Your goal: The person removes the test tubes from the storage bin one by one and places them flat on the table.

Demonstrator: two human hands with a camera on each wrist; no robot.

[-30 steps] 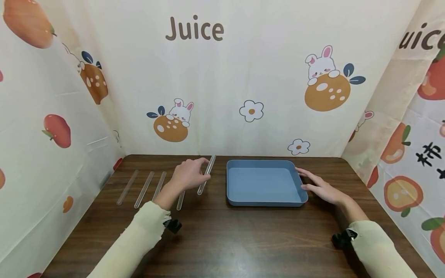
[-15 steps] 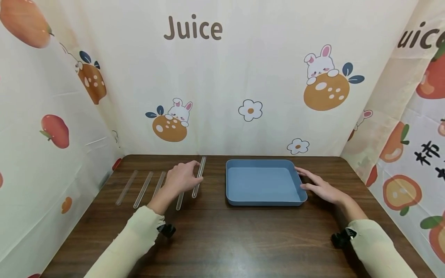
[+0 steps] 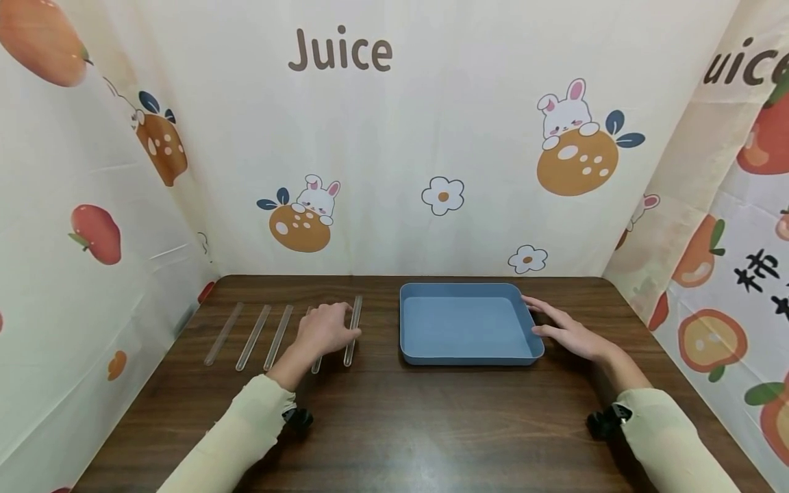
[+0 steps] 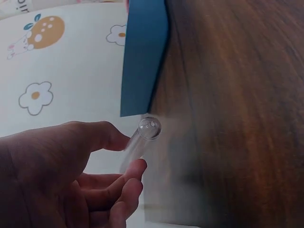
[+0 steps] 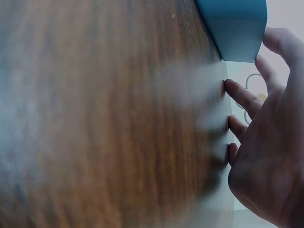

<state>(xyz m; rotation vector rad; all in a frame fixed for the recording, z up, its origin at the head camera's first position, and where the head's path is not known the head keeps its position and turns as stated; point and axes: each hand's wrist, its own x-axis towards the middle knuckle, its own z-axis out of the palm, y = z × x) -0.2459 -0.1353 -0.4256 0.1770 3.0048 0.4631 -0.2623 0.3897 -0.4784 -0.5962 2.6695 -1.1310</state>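
Observation:
My left hand [image 3: 323, 330] pinches a clear test tube [image 3: 350, 352] by its middle, low over the table. In the left wrist view, the rounded end of this tube [image 4: 150, 128] points toward the camera, between thumb and fingers. Several more clear test tubes [image 3: 253, 337] lie in a row to the left, roughly parallel; one of them [image 3: 316, 365] is partly hidden beneath the left hand. My right hand [image 3: 568, 335] rests at the right side of a blue tray [image 3: 468, 329], thumb and fingers stretched out at its wall. The right wrist view has its other fingertips on the table.
The brown wooden table [image 3: 431, 424] carries the tubes and tray. A printed curtain [image 3: 382, 137] closes off the back and both sides, right at the table's edges. A black wrist camera [image 3: 298, 419] sits under the left sleeve.
The left hand has moved the test tube left, away from the tray, then down and nearer, in line with the row. The right hand stays at the tray.

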